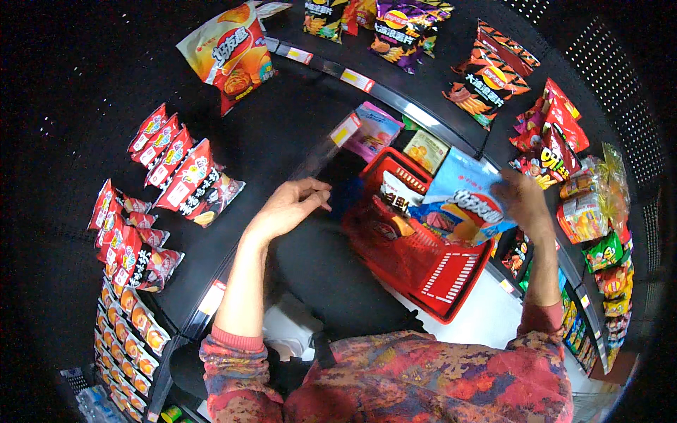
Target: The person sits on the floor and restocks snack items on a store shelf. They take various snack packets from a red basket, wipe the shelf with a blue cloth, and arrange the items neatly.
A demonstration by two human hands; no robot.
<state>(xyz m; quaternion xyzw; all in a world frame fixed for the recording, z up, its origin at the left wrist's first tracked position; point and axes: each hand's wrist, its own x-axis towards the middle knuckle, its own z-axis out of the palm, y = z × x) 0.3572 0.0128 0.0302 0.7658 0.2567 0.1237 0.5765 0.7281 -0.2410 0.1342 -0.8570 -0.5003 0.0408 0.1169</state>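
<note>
My right hand [522,206] grips the right edge of a blue bag of potato chips [454,182], which is tilted over a red plastic shopping basket [389,267]. Inside the basket lie a white-and-dark snack bag [395,191] and a red-and-orange bag [389,221], partly hidden. To the left of the basket, my left hand [293,205] hangs over the dark shelf edge, fingers loosely bent and nothing visible in them.
Shelves curve around me. Red snack bags [188,177] stand on the left, a large yellow-and-red chip bag [232,58] at the back. Dark chip bags [484,79] sit at back right. Behind the basket are a pink bag [374,129] and a pale green packet [427,150].
</note>
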